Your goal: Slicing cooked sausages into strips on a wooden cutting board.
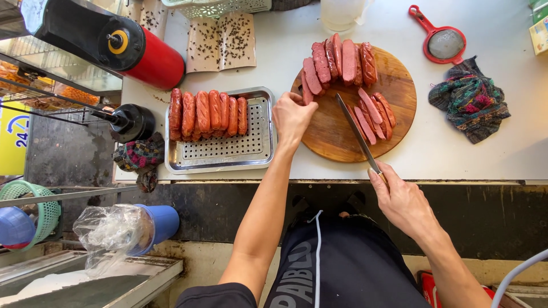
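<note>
Right hand grips knife, blade over round cutting board; left hand closed on sausage half at board's 9 o'clock; sausage tray alongside on worktop.

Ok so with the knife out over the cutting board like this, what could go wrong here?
The left hand grips a sausage at the cutting board's edge, close to the knife held by the right hand, so a slip could nick fingers. The sticky paper covered in flies lies near the metal tray of sausages, so contamination seems possible.
</note>
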